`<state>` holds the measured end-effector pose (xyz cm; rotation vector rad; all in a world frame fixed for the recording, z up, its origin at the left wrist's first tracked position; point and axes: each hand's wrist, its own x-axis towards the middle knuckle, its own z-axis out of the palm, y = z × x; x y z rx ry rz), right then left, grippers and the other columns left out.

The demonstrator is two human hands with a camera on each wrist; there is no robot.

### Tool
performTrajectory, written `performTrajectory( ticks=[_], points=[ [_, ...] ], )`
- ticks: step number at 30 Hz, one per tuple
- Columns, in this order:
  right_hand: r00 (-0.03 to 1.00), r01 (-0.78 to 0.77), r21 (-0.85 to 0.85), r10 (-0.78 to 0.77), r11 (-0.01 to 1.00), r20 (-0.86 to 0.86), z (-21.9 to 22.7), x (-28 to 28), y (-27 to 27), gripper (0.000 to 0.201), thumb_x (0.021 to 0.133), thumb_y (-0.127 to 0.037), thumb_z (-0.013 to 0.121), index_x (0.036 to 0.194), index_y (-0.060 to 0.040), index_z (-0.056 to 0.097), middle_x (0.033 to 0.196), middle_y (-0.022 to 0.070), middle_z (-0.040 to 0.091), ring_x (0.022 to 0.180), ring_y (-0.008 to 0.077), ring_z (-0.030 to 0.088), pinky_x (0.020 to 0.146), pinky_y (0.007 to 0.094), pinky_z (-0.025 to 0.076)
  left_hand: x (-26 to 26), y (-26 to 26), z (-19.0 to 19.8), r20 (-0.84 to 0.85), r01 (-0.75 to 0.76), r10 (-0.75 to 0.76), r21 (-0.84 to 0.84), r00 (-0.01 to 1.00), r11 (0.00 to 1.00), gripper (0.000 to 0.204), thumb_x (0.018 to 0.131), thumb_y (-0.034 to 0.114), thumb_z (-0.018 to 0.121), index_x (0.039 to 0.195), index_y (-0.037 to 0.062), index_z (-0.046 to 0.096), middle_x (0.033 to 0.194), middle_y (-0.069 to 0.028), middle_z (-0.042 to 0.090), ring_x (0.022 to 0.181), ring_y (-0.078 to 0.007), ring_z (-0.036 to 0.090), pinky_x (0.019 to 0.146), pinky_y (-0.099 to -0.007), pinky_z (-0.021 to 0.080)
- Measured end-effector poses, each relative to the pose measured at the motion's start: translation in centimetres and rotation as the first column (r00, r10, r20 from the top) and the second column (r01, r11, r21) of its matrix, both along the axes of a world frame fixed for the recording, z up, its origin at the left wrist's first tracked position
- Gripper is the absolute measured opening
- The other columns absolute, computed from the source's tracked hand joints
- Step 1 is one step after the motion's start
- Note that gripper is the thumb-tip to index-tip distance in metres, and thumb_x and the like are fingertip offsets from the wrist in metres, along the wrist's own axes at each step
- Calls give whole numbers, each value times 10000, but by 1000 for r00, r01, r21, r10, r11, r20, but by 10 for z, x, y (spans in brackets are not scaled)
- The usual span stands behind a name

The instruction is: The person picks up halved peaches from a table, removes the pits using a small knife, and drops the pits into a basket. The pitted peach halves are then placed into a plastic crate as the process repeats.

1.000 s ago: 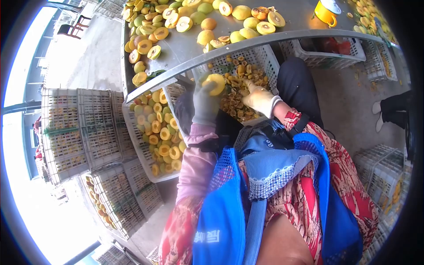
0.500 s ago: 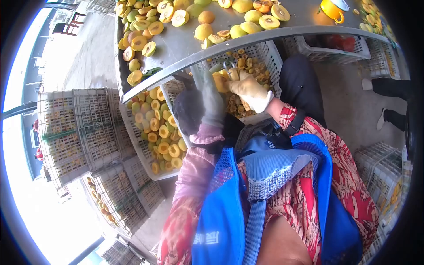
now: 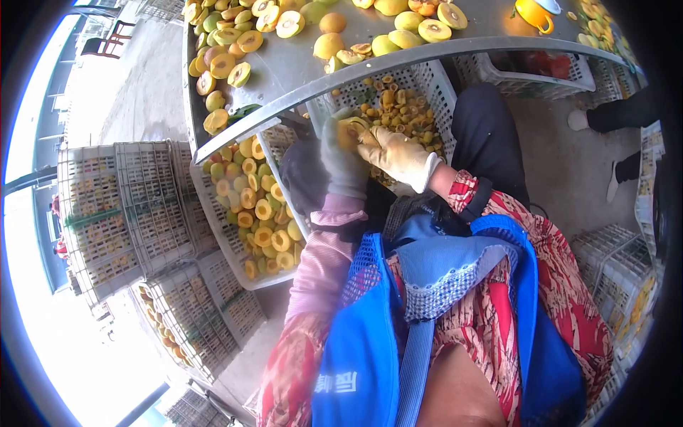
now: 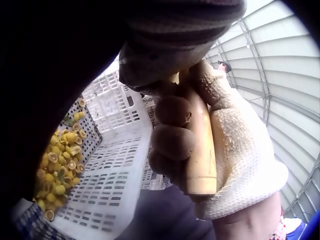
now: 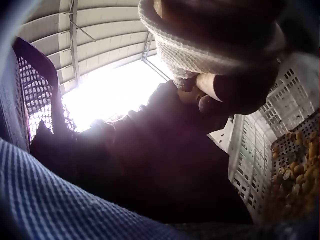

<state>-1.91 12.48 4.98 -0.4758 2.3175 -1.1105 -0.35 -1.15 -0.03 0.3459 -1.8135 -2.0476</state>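
In the head view the gloved left hand (image 3: 343, 158), slightly blurred, holds a yellow fruit half (image 3: 351, 133) above a white crate (image 3: 442, 92) of small brown-yellow pieces. Against that fruit is the gloved right hand (image 3: 400, 158). A smooth wooden handle (image 4: 202, 162) shows in the left wrist view, with the bare-tipped fingers of the right hand (image 4: 237, 145) curled round it; its far end is hidden behind the left hand (image 4: 165, 60). The right wrist view shows the handle (image 5: 209, 85) partly, in shadow under the right glove.
A metal table (image 3: 284, 75) bears many fruit halves and a yellow mug (image 3: 533, 16). Left of the legs stands a crate (image 3: 245, 274) of fruit halves, with stacked crates (image 3: 103, 213) further left. Another person's legs (image 3: 619, 114) are at the right.
The right hand has moved up and left from over the crate's pieces to the fruit. The left hand stays near the crate's left side, now close against the right hand.
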Motion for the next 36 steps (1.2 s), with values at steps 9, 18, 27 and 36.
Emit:
performTrajectory(
  ticks=[9,18,27,36],
  points=[
    [988,-153,-77,150,985,-37,-40,-6,-6,512,894,-460,490,1116,-5,568,1035,267,611,994,424,580,872,439,461,-4,-1,12,62,-33,-13,683,998,729,446,948,385,417,988,-17,605,890,-131,645,820,-244,615,773,-343,511],
    [923,-359,-78,366,930,114,-37,-14,7,427,909,-430,457,1045,-45,584,885,230,624,872,385,606,774,445,466,-6,2,28,198,54,-192,547,961,835,492,967,399,395,881,-34,614,824,-132,638,736,-211,606,715,-307,498],
    [873,-453,-91,421,887,-246,-51,-15,13,384,903,-430,497,950,-63,599,716,152,583,668,299,606,624,398,482,-11,8,2,215,-93,23,320,976,943,430,938,405,499,873,-6,608,789,-119,633,661,-210,599,623,-310,499],
    [384,173,-347,261,922,886,28,-17,21,285,924,-394,542,787,-145,521,589,-94,374,406,31,298,349,217,204,-13,-11,-22,126,75,-78,30,989,997,292,932,240,505,955,-36,598,782,-90,649,640,-212,610,586,-300,504]
  ],
)
